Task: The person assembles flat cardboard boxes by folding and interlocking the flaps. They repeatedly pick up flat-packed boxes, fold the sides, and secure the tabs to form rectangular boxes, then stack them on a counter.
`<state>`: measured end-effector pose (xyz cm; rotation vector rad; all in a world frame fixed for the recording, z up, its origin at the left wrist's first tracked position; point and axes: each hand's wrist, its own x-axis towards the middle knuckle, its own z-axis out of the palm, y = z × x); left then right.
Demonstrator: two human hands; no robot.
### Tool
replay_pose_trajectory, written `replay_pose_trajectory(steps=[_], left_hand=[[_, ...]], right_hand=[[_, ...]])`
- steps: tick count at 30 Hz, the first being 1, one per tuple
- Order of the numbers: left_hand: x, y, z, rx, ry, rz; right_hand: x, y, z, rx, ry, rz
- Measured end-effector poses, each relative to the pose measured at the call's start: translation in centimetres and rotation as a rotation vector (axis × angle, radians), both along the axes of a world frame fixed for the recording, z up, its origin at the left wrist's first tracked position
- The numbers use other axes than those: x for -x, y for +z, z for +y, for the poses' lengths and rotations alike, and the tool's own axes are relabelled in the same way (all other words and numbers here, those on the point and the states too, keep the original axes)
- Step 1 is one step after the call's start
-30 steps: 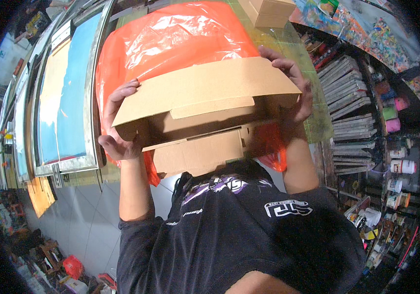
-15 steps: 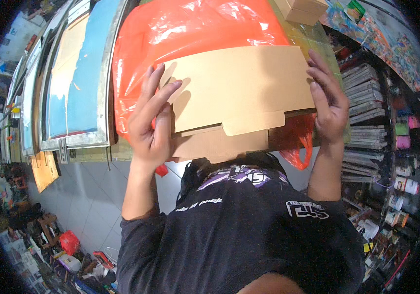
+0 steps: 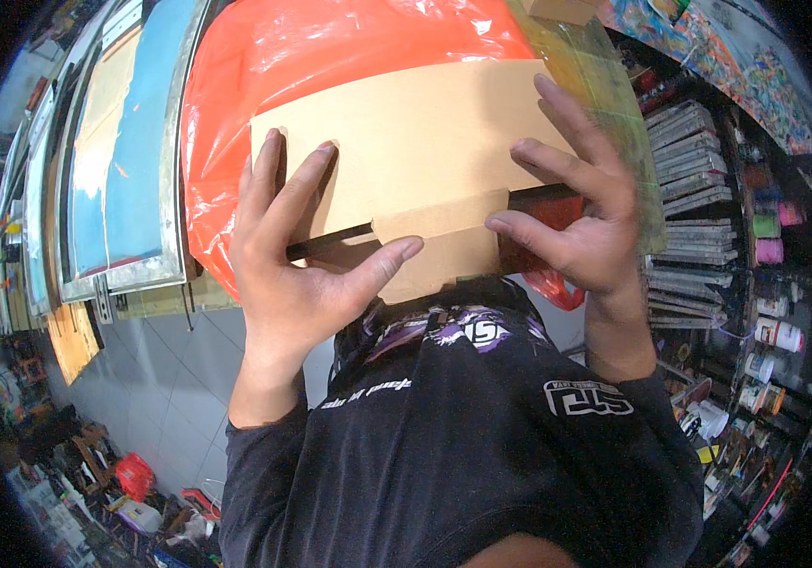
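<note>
A plain brown cardboard box (image 3: 406, 133) lies in front of me on a shiny red plastic bag. On its near side a tab (image 3: 439, 213) meets a lower cardboard flap (image 3: 448, 260), with dark gaps to either side. My left hand (image 3: 297, 256) is open, its fingers spread over the box's left part and its thumb reaching toward the tab. My right hand (image 3: 581, 199) is also open, fingertips on the box's right part and thumb beside the tab's right end. Whether the tab sits inside the lower flap I cannot tell.
The red plastic bag (image 3: 358, 33) spreads over the table. Framed screens (image 3: 131, 170) with blue and cream surfaces stand at the left. Another cardboard box (image 3: 562, 9) is at the far right. Stacked frames (image 3: 690, 161) and tubs (image 3: 777, 333) fill shelves on the right.
Both hands have come inward over the box from its sides, with the thumbs now at its near edge. The tab, which stuck out before, now lines up with the lower flap.
</note>
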<state>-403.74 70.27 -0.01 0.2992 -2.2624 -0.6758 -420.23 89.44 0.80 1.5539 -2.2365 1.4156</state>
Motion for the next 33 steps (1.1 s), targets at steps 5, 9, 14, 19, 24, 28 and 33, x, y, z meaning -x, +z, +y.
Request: replay_pose_trajectory(steps=[5, 9, 14, 19, 24, 28, 33], left_hand=[[0.3, -0.7, 0.1, -0.032, 0.010, 0.027], [0.6, -1.5, 0.1, 0.044, -0.003, 0.116], [0.5, -3.2, -1.1, 0.208, -0.005, 0.124], [0.2, -3.8, -1.7, 0.283, -0.025, 0.129], [0.5, -4.9, -1.8, 0.233, -0.051, 0.213], [0.1, -4.2, -1.8, 0.267, -0.025, 0.114], [0.1, -2.6, -1.9, 0.410, -0.065, 0.024]], right_hand=[[-0.2, -0.4, 0.0, -0.013, -0.059, 0.179], [-0.2, -0.7, 0.1, 0.016, -0.070, 0.200], [-0.5, -1.0, 0.3, 0.020, -0.093, 0.220], [-0.6, -1.5, 0.2, 0.095, -0.045, 0.180], [-0.3, -2.2, 0.2, 0.118, -0.038, 0.217], [0.5, -2.8, 0.8, 0.075, -0.028, 0.299], [0.5, -3.8, 0.5, 0.091, -0.056, 0.453]])
